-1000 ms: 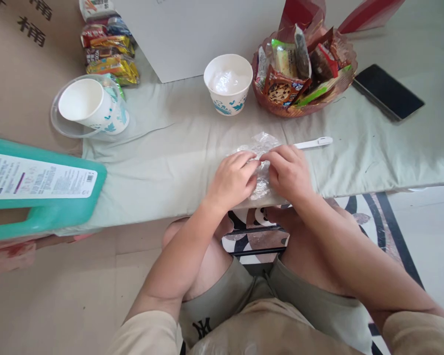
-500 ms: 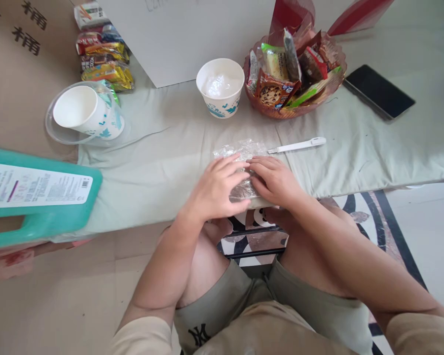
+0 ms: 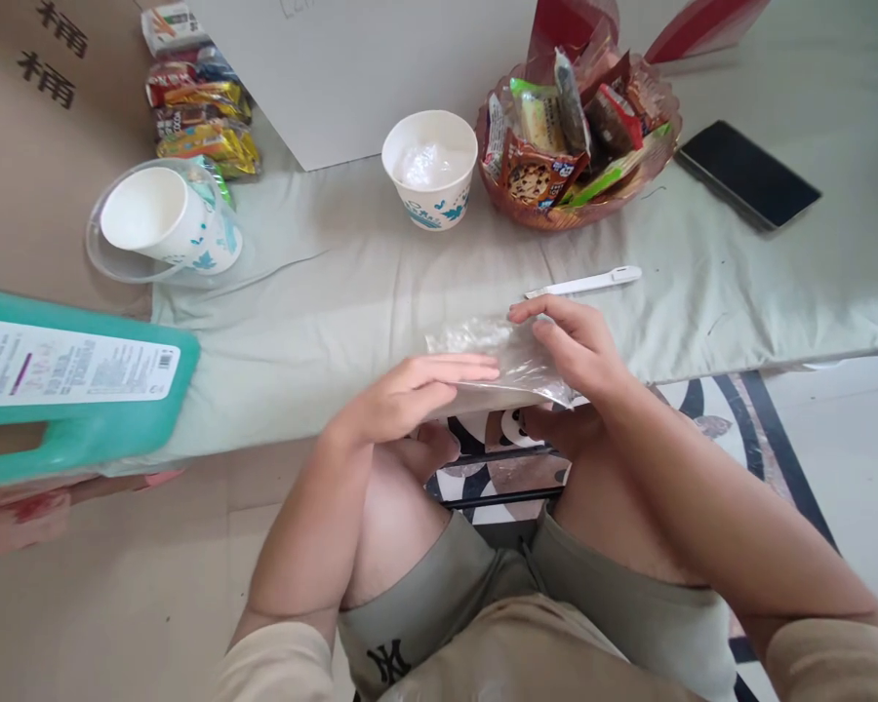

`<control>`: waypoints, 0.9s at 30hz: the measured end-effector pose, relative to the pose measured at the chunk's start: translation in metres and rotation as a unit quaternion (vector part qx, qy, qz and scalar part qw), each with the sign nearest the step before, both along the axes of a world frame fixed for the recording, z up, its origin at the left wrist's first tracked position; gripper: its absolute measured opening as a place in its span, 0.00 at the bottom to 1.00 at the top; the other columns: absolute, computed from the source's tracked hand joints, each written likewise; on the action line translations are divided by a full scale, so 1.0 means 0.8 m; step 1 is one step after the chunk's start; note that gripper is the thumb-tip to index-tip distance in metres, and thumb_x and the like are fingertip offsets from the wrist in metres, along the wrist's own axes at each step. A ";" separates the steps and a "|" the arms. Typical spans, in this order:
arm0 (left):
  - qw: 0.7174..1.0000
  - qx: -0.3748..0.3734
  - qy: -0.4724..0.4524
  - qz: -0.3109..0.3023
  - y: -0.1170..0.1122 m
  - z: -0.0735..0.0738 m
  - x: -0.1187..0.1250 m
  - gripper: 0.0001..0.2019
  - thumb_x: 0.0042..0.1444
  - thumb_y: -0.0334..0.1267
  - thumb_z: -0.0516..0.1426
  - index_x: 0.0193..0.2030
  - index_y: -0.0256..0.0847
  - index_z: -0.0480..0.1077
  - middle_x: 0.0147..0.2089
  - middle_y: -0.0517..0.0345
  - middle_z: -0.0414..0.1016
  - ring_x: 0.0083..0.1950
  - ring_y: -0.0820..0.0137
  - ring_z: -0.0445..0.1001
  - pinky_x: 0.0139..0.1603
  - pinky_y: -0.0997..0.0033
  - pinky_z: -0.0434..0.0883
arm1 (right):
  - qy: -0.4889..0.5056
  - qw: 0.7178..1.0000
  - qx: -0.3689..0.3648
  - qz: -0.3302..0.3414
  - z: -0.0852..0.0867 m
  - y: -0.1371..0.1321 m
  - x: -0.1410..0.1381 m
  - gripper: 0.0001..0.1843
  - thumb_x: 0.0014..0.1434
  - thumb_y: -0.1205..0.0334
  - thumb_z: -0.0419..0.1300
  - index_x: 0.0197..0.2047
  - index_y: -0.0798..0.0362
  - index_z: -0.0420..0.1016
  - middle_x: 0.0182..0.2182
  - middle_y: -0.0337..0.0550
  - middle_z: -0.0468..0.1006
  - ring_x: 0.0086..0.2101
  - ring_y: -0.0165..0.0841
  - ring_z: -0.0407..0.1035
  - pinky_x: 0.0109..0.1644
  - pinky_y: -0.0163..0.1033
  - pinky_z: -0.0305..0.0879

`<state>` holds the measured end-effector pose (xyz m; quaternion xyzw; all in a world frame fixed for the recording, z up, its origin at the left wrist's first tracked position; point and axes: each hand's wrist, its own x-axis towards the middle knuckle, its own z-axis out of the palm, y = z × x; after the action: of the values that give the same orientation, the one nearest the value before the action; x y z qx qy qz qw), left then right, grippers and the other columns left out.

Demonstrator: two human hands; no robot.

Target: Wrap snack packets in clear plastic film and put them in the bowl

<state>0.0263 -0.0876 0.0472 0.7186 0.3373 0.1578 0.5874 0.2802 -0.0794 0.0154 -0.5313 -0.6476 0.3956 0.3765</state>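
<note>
A clear plastic bag (image 3: 498, 357) lies flattened at the near edge of the pale green cloth (image 3: 322, 292). My left hand (image 3: 410, 390) rests on its near left part with fingers stretched flat. My right hand (image 3: 575, 341) is on the bag's right side, fingers curled and pinching its far edge. A white pen-like stick (image 3: 585, 283) lies just beyond my right hand.
A paper bowl (image 3: 429, 166) holding clear plastic stands at the back. Beside it is a basket of snack packets (image 3: 575, 136), and a black phone (image 3: 746, 174) to the right. A paper cup in a clear lid (image 3: 162, 219), stacked snacks (image 3: 201, 107) and a teal jug (image 3: 80, 380) are left.
Both hands pressed and slid over the bag, flattening it. The left hand has drawn back toward me and lies flat; the right hand has shifted right and lifted the bag's far edge.
</note>
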 end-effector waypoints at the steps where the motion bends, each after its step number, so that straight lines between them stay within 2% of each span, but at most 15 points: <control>1: 0.994 -0.084 -0.064 0.015 0.003 0.002 -0.004 0.21 0.59 0.41 0.53 0.53 0.46 0.82 0.62 0.47 0.80 0.67 0.51 0.75 0.69 0.43 0.71 | 0.041 0.999 -0.029 0.015 0.003 0.000 0.000 0.14 0.59 0.53 0.55 0.39 0.50 0.78 0.43 0.47 0.84 0.48 0.42 0.77 0.55 0.49 0.71; 3: 0.961 -0.227 -0.143 0.064 0.010 0.004 -0.007 0.21 0.54 0.46 0.55 0.49 0.42 0.83 0.54 0.41 0.84 0.55 0.48 0.83 0.54 0.46 0.81 | 0.119 0.985 -0.111 0.050 0.011 0.001 -0.003 0.21 0.59 0.41 0.54 0.40 0.49 0.76 0.42 0.49 0.83 0.48 0.43 0.78 0.52 0.49 0.74; 5: 0.933 -0.303 -0.154 0.119 0.018 0.002 -0.005 0.22 0.51 0.48 0.56 0.46 0.40 0.82 0.49 0.39 0.86 0.47 0.47 0.86 0.40 0.51 0.82 | 0.174 0.961 -0.197 0.087 0.018 0.002 -0.007 0.34 0.57 0.27 0.48 0.40 0.49 0.75 0.39 0.52 0.83 0.46 0.45 0.79 0.46 0.50 0.76; 7: 0.923 -0.324 -0.126 0.165 0.028 -0.005 0.000 0.21 0.50 0.48 0.55 0.44 0.39 0.82 0.44 0.39 0.86 0.43 0.49 0.86 0.30 0.60 0.79 | 0.210 0.933 -0.261 0.133 0.021 0.002 -0.010 0.44 0.52 0.18 0.42 0.40 0.50 0.76 0.36 0.55 0.82 0.43 0.47 0.80 0.42 0.51 0.77; 9: 0.920 -0.318 -0.091 0.212 0.037 -0.013 0.005 0.20 0.51 0.46 0.54 0.42 0.38 0.81 0.38 0.41 0.86 0.39 0.53 0.86 0.25 0.66 0.75 | 0.245 0.907 -0.298 0.167 0.020 0.001 -0.011 0.48 0.48 0.15 0.46 0.40 0.52 0.78 0.36 0.57 0.83 0.41 0.47 0.80 0.39 0.50 0.77; 11: 0.913 -0.306 -0.066 0.262 0.044 -0.020 0.008 0.18 0.51 0.43 0.55 0.40 0.37 0.81 0.34 0.45 0.85 0.34 0.58 0.85 0.24 0.71 0.72 | 0.272 0.894 -0.317 0.164 0.016 0.000 -0.010 0.44 0.45 0.18 0.58 0.42 0.52 0.79 0.37 0.54 0.83 0.36 0.43 0.79 0.36 0.46 0.76; 14: 0.903 -0.300 -0.065 0.299 0.045 -0.020 0.007 0.16 0.53 0.43 0.56 0.40 0.37 0.81 0.31 0.49 0.84 0.30 0.63 0.83 0.23 0.74 0.71 | 0.243 0.904 -0.325 0.137 0.009 0.000 -0.012 0.28 0.47 0.38 0.71 0.41 0.52 0.79 0.33 0.45 0.82 0.30 0.34 0.76 0.32 0.38 0.72; 17: 0.899 -0.278 -0.129 0.312 0.044 -0.015 0.004 0.21 0.53 0.49 0.60 0.47 0.37 0.80 0.35 0.50 0.85 0.36 0.62 0.84 0.28 0.72 0.76 | 0.188 0.925 -0.310 0.108 0.006 0.003 -0.018 0.16 0.50 0.52 0.71 0.37 0.53 0.78 0.26 0.39 0.79 0.25 0.29 0.71 0.29 0.34 0.68; 20: 0.902 -0.250 -0.186 0.300 0.045 -0.017 0.003 0.27 0.47 0.50 0.68 0.52 0.38 0.78 0.41 0.50 0.86 0.41 0.62 0.85 0.38 0.69 0.80 | 0.202 0.942 -0.266 0.041 0.004 0.008 -0.024 0.14 0.48 0.53 0.71 0.36 0.52 0.77 0.23 0.36 0.76 0.24 0.28 0.70 0.29 0.34 0.67; 22: 0.919 -0.223 -0.161 0.282 0.046 -0.024 0.005 0.24 0.46 0.46 0.70 0.50 0.38 0.79 0.43 0.50 0.86 0.40 0.64 0.84 0.41 0.70 0.80 | 0.213 0.948 -0.237 -0.001 0.003 0.011 -0.026 0.13 0.49 0.53 0.70 0.36 0.51 0.78 0.21 0.34 0.74 0.23 0.28 0.69 0.28 0.35 0.66; 23: 0.929 -0.204 -0.133 0.278 0.047 -0.029 0.007 0.21 0.48 0.44 0.69 0.47 0.38 0.79 0.42 0.51 0.86 0.38 0.66 0.84 0.39 0.70 0.79 | 0.209 0.952 -0.221 -0.019 0.002 0.012 -0.027 0.13 0.49 0.53 0.69 0.36 0.51 0.78 0.21 0.33 0.73 0.21 0.27 0.68 0.27 0.35 0.66; 25: 0.943 -0.166 -0.083 0.276 0.049 -0.037 0.010 0.14 0.51 0.41 0.67 0.44 0.38 0.80 0.33 0.56 0.83 0.30 0.71 0.80 0.33 0.73 0.77 | 0.187 0.964 -0.181 -0.047 0.000 0.013 -0.025 0.11 0.52 0.54 0.67 0.36 0.51 0.78 0.20 0.32 0.72 0.19 0.25 0.64 0.25 0.34 0.62; 27: 0.948 -0.144 -0.077 0.275 0.051 -0.041 0.013 0.12 0.54 0.40 0.64 0.44 0.39 0.80 0.23 0.64 0.73 0.23 0.74 0.73 0.26 0.73 0.75 | 0.170 0.974 -0.136 -0.059 -0.001 0.013 -0.021 0.11 0.55 0.54 0.66 0.38 0.51 0.78 0.19 0.31 0.72 0.18 0.24 0.61 0.24 0.33 0.58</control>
<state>0.0370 -0.0464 0.0141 0.4920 0.4944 0.3176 0.6424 0.2630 -0.0694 0.0150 -0.5401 -0.4817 0.5414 0.4279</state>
